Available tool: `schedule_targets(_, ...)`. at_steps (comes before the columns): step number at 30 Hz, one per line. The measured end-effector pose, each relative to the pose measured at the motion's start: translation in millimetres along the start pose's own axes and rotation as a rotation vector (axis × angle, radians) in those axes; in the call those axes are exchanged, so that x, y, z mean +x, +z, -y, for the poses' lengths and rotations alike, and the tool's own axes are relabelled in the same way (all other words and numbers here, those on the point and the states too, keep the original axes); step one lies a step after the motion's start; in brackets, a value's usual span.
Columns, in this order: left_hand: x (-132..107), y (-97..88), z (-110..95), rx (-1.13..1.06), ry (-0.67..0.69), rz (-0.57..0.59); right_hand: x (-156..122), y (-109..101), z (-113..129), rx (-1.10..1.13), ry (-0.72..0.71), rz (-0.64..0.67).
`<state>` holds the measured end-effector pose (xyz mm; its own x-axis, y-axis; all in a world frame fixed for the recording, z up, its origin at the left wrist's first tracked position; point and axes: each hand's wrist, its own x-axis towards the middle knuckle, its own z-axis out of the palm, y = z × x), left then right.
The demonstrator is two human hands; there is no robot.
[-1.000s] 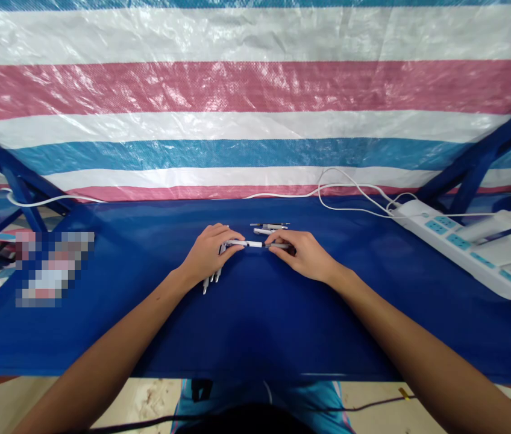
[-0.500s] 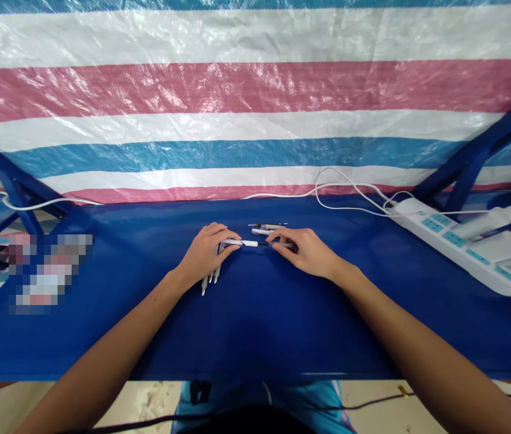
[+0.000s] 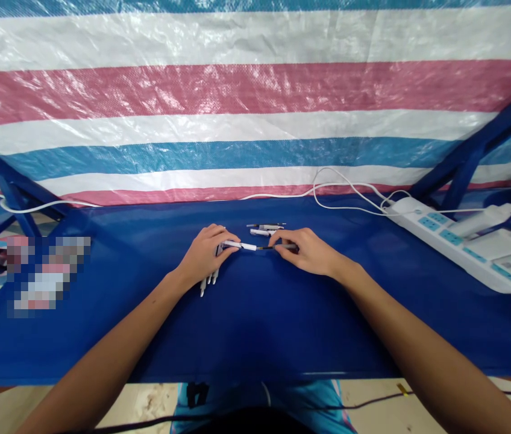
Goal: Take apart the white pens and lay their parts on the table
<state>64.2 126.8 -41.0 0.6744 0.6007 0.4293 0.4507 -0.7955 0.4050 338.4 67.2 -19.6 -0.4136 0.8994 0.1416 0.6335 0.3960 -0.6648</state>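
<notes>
My left hand (image 3: pixel 203 255) and my right hand (image 3: pixel 305 252) rest close together on the blue table top (image 3: pixel 255 325). Between them lies a slim pen (image 3: pixel 255 246), with a white barrel and a dark grey end. My left fingers pinch the white part, and my right fingers hold the dark end. Several more white pens (image 3: pixel 209 280) stick out from under my left palm, partly hidden by it. Beyond the hands, a small group of pens (image 3: pixel 264 229) lies apart from both hands.
A white power strip (image 3: pixel 445 241) with white cables and plugged-in adapters lies at the right of the table. A blurred, pixelated patch (image 3: pixel 47 277) covers something at the left. Blue frame bars (image 3: pixel 467 163) and a striped plastic tarp (image 3: pixel 255 90) stand behind.
The view has tilted slightly, with the power strip shifting left and up. Both hands stay on the same pen, and the pens under my left palm stay in place.
</notes>
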Motion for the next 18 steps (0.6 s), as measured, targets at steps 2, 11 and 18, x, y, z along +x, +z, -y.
schedule_targets(2, -0.2, -0.1, -0.2, -0.003, 0.004, 0.0, 0.0, -0.1, 0.4, 0.0, 0.003, 0.001)
schedule_targets(11, -0.5, 0.0, 1.3, 0.006, 0.009, 0.033, -0.2, -1.2, -1.2, -0.006, 0.029, 0.007)
schedule_targets(18, -1.4, -1.2, 0.3, 0.06, 0.003, 0.046, 0.6, -4.0, -3.3, -0.017, 0.069, 0.035)
